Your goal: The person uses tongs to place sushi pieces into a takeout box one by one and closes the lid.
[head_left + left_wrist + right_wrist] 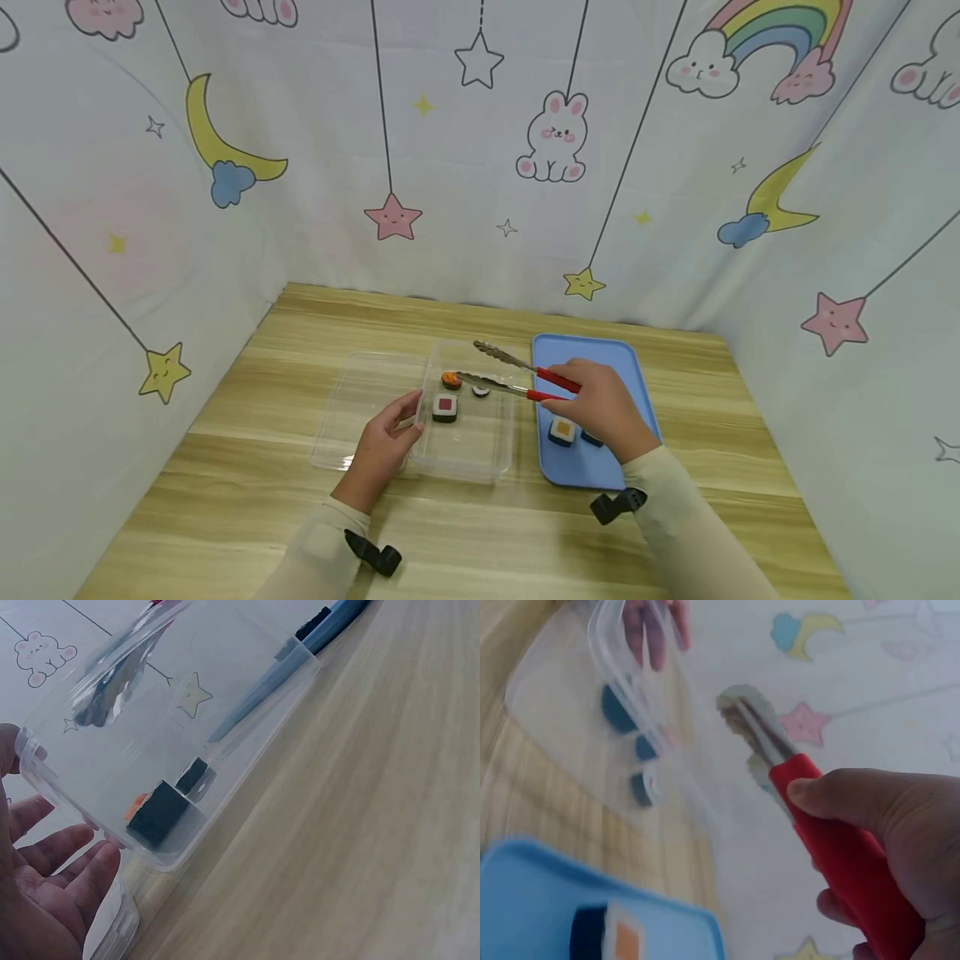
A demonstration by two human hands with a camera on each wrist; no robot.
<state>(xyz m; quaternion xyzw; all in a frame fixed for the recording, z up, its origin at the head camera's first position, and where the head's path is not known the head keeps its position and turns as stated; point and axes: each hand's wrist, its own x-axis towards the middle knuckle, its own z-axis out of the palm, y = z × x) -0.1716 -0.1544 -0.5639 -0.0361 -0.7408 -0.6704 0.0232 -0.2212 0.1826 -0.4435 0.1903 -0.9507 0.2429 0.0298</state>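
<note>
My left hand (pixel 384 446) touches the left wall of a clear plastic container (pixel 465 462); its fingers look relaxed and spread along the outside in the left wrist view. Inside the container sit a square sushi piece with a red centre (pixel 445 407), an orange-topped piece (pixel 452 380) and a small round roll (pixel 481 388), partly behind the tongs. My right hand (pixel 600 404) grips metal tongs by their red handles (pixel 840 862). The scalloped tong tips (pixel 480 347) stand apart over the container, with nothing visible between them.
On the right lies a blue tray (pixel 577 471). A sushi piece with a yellow-orange centre (pixel 562 431) rests on it, beside another dark-edged piece (pixel 592 438) partly under my right hand. A clear lid (pixel 337 417) lies left of the container. A printed curtain (pixel 465 267) stands behind the table.
</note>
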